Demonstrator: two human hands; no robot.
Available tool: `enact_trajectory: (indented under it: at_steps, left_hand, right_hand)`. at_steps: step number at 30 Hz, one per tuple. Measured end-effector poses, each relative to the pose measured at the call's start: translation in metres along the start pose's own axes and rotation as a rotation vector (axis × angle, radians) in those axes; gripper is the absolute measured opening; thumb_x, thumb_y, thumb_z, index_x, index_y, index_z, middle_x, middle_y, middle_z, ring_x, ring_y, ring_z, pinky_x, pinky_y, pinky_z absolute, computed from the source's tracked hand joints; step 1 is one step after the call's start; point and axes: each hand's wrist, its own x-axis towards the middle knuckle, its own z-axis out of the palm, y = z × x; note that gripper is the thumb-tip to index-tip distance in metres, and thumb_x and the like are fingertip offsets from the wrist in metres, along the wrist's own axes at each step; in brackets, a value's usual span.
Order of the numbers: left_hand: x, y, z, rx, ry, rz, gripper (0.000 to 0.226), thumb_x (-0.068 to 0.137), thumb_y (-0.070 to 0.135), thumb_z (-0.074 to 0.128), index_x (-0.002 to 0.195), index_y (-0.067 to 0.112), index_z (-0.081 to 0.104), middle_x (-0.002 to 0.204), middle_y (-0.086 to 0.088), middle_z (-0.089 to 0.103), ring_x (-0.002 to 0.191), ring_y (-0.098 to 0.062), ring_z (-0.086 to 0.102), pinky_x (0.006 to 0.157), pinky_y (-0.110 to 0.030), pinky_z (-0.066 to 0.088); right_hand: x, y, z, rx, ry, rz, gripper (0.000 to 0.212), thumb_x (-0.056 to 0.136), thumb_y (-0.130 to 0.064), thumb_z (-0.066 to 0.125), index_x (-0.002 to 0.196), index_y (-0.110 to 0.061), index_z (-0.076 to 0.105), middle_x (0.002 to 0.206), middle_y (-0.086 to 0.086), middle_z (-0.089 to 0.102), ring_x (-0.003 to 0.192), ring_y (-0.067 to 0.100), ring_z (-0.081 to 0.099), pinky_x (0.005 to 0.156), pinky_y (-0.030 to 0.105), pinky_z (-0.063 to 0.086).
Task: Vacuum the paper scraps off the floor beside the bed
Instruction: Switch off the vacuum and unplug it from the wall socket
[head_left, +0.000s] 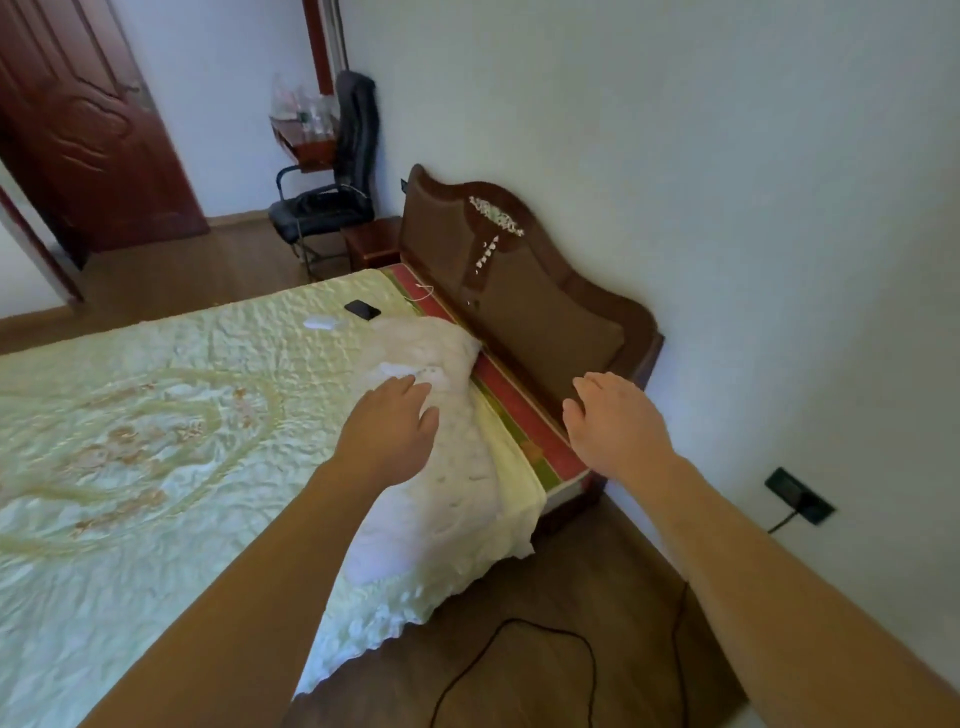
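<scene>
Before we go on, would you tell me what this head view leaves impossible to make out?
Head view, black cord: both ends cut off by the bottom edge.
Head view, floor beside the bed: partly hidden by the right forearm; no scraps discernible.
Head view, clutter on the far desk: too small, blurred.

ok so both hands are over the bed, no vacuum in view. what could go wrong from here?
1. The black cord loops on the floor beside the bed, below the wall socket; a foot could snag it.
2. The left hand is at the folded-back bedspread; tugging it might slide the phone or the white bits off the bed.
</scene>
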Motion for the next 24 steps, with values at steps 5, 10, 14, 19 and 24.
enact_trajectory:
  at_steps: [5, 10, 14, 19, 24]
  left_hand:
    - [0.043, 0.022, 0.009, 0.0, -0.046, 0.122, 0.05, 0.108, 0.034, 0.033, 0.152, 0.013, 0.041, 0.161, -0.008, 0.036, 0.149, -0.024, 0.03, 0.122, -0.04, 0.023]
    - [0.077, 0.064, 0.024, 0.014, -0.116, 0.23, 0.053, 0.108, 0.04, 0.029, 0.156, 0.02, 0.035, 0.164, -0.002, 0.031, 0.152, -0.021, 0.026, 0.124, -0.043, 0.024]
    - [0.104, 0.11, 0.042, 0.018, -0.163, 0.301, 0.053, 0.107, 0.043, 0.029, 0.157, 0.024, 0.033, 0.165, 0.001, 0.028, 0.153, -0.02, 0.023, 0.125, -0.044, 0.023]
    - [0.128, 0.173, 0.067, 0.02, -0.192, 0.42, 0.054, 0.107, 0.043, 0.028, 0.157, 0.022, 0.032, 0.165, 0.0, 0.028, 0.154, -0.02, 0.021, 0.126, -0.041, 0.019]
    - [0.149, 0.24, 0.086, 0.027, -0.218, 0.511, 0.054, 0.107, 0.043, 0.027, 0.157, 0.022, 0.031, 0.166, -0.001, 0.026, 0.155, -0.021, 0.017, 0.127, -0.041, 0.015]
  right_hand:
    - [0.003, 0.025, -0.001, -0.005, 0.033, 0.149, 0.047, 0.105, -0.041, 0.029, 0.135, -0.015, 0.054, 0.142, 0.004, 0.053, 0.132, 0.022, 0.048, 0.113, 0.037, 0.036]
    - [-0.009, 0.066, 0.006, -0.03, 0.047, 0.257, 0.043, 0.105, -0.035, 0.03, 0.128, -0.011, 0.057, 0.129, 0.007, 0.06, 0.119, 0.025, 0.053, 0.106, 0.037, 0.041]
    - [-0.018, 0.113, 0.009, -0.057, 0.041, 0.349, 0.041, 0.103, -0.033, 0.03, 0.121, -0.009, 0.058, 0.118, 0.007, 0.061, 0.109, 0.024, 0.054, 0.1, 0.038, 0.043]
    - [-0.034, 0.173, 0.01, -0.06, 0.04, 0.451, 0.042, 0.104, -0.032, 0.029, 0.123, -0.009, 0.058, 0.124, 0.008, 0.06, 0.116, 0.026, 0.052, 0.104, 0.039, 0.041]
    - [-0.047, 0.239, 0.011, -0.058, 0.053, 0.551, 0.034, 0.101, -0.03, 0.032, 0.106, -0.01, 0.059, 0.11, 0.005, 0.061, 0.104, 0.023, 0.053, 0.095, 0.036, 0.042]
